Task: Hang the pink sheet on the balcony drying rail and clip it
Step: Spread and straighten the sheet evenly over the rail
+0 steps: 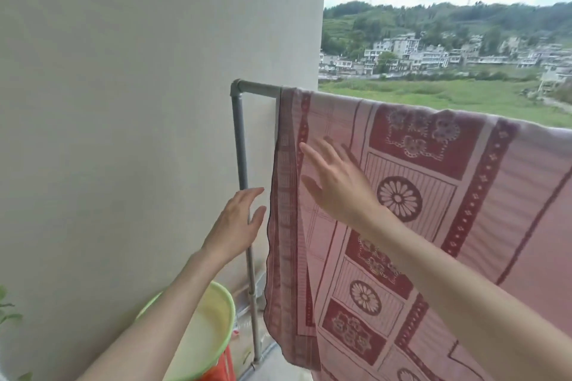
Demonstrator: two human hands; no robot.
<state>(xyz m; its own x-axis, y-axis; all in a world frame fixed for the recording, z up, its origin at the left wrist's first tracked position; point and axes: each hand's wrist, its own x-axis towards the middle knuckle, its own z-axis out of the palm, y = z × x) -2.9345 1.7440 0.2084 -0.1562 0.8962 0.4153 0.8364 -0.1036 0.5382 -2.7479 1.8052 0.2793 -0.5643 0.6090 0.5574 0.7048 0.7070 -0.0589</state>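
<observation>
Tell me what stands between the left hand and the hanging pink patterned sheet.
Head view: the grey metal upright post stands there; the left hand reaches past it toward the sheet's edge.

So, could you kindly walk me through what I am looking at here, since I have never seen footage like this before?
There is no machine here. A person wears a wide-angle camera on the head, so the single picture looks forward and down along their own two bare arms. They stand on a balcony beside a plain wall, with fields and houses beyond.

The pink sheet, patterned in dark red, is draped over the grey drying rail and hangs down on the near side. The right hand is spread open in front of the cloth; whether it touches is hard to tell. The left hand is open near the rail's upright post, next to the sheet's edge. Neither hand holds anything, and no clips are visible. Low on the left sits a green basin on something red.
</observation>
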